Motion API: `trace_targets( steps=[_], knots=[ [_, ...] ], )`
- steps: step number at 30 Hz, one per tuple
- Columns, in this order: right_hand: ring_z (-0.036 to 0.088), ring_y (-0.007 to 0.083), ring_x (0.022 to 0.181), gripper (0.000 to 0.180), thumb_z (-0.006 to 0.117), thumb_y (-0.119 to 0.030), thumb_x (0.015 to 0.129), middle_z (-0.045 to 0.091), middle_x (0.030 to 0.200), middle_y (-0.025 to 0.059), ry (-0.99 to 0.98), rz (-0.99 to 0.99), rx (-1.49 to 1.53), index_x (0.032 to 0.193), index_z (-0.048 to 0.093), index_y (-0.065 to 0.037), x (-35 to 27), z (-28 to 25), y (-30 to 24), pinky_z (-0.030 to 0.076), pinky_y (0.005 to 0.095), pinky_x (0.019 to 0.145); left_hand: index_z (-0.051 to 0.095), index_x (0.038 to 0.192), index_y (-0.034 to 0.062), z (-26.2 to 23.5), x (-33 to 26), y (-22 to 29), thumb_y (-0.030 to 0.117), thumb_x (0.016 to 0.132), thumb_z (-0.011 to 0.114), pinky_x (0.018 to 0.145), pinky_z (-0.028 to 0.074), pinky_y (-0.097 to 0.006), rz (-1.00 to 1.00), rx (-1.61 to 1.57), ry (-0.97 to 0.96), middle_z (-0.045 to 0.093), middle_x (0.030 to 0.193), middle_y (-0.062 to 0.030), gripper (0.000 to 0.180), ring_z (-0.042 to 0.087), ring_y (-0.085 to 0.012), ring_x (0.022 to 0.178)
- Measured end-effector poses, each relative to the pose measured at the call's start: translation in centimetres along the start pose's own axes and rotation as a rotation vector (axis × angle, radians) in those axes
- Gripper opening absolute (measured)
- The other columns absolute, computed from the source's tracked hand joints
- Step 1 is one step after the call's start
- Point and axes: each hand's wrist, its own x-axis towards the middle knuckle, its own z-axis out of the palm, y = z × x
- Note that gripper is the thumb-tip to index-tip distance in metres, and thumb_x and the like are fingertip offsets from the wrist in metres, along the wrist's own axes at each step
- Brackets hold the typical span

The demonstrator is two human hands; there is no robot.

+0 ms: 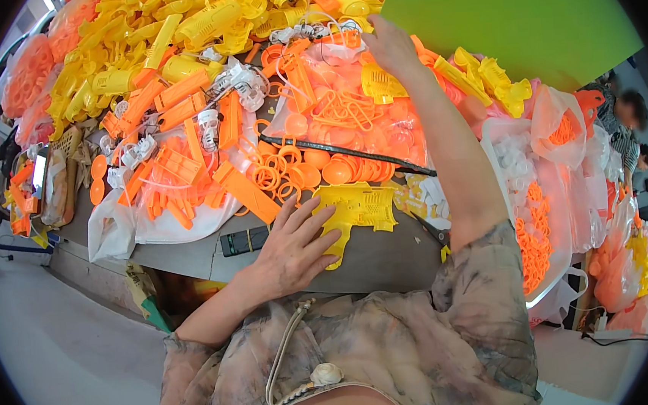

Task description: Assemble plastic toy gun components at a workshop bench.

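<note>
My left hand [294, 244] is open, fingers spread, with its fingertips on the edge of a yellow plastic half-shell [358, 206]. The shell has a slotted body and a handle-like part, and it lies on the grey table [378, 263] in front of me. My right hand [394, 45] reaches far across the heap, beside small white plastic parts with wires [303, 32] and the yellow shell pile [211, 21]. Its fingers are mostly hidden by the back of the hand, so what they hold, if anything, cannot be made out.
Orange loops, cups and rings [348, 117] fill the middle; orange blocks [182, 88] lie left. A black rod [343, 152] crosses them. A dark flat device [244, 241] sits near my left hand. A green panel [507, 20] stands back right, above a bin of orange pieces [534, 239].
</note>
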Motion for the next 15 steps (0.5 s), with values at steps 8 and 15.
trace_targets(
  steps=[8, 15],
  knots=[
    [0.062, 0.0373, 0.093, 0.03, 0.055, -0.021, 0.079, 0.066, 0.099, 0.0202, -0.061, 0.123, 0.058, 0.101, 0.064, -0.003, 3.5, 3.3, -0.3, 0.049, 0.0425, 0.084, 0.061, 0.107, 0.0055, -1.9, 0.2, -0.7, 0.017, 0.074, 0.072, 0.101, 0.034, -0.054, -0.011, -0.03, 0.1, 0.051, 0.125, -0.0169, 0.037, 0.046, -0.0363, 0.12],
    [0.056, 0.0101, 0.06, 0.023, 0.061, -0.024, 0.082, 0.063, 0.08, 0.004, -0.08, 0.423, 0.778, 0.094, 0.066, -0.005, 5.5, -6.7, -3.1, 0.049, 0.0265, 0.055, 0.063, 0.098, 0.0023, -4.3, 1.7, -3.0, 0.012, 0.073, 0.073, 0.09, 0.044, -0.046, -0.049, -0.027, 0.284, 0.058, 0.115, -0.0166, 0.029, 0.054, -0.0352, 0.108]
  ],
)
